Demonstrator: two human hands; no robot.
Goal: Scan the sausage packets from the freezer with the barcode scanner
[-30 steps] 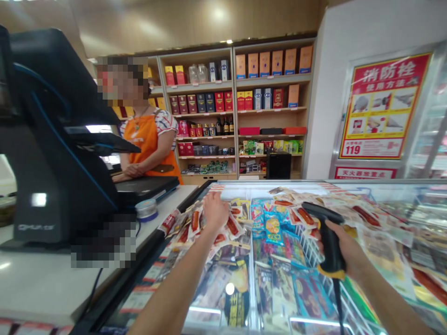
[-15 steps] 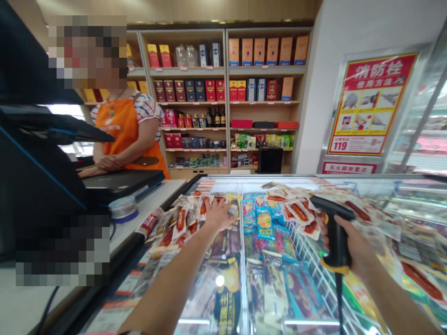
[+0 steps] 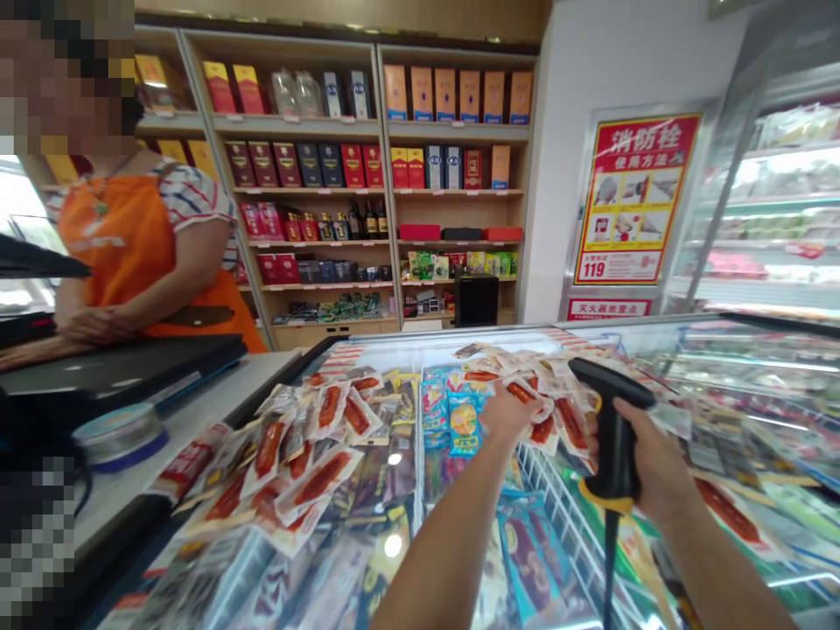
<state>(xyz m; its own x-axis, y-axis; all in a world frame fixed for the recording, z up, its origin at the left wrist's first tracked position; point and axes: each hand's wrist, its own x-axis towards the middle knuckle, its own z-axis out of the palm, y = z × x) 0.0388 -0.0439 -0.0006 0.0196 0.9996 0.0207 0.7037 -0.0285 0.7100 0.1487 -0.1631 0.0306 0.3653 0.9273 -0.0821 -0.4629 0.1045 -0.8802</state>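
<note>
My right hand [image 3: 647,455] is wrapped around the handle of a black and yellow barcode scanner [image 3: 610,437], held upright over the freezer with its cord hanging down. My left hand [image 3: 508,416] reaches across to the right pile, its fingers closed at the edge of a clear sausage packet [image 3: 523,391]; the fingertips are partly hidden. More sausage packets [image 3: 570,424] lie between the two hands. Another heap of sausage packets [image 3: 321,477] is spread over the left part of the freezer's glass top. Blue ice-cream packs [image 3: 465,424] show below the left hand.
A chest freezer [image 3: 420,336] with a white wire basket [image 3: 557,499] inside stands before me. On the left counter are a roll of tape [image 3: 122,433] and a black device [image 3: 131,367]. A person in an orange apron [image 3: 124,245] stands behind it. Shelves [image 3: 302,127] hold boxes.
The view has turned to the right. My left hand has left the left heap, where its fingers were spread, and moved to the right pile. The scanner stays in my right hand.
</note>
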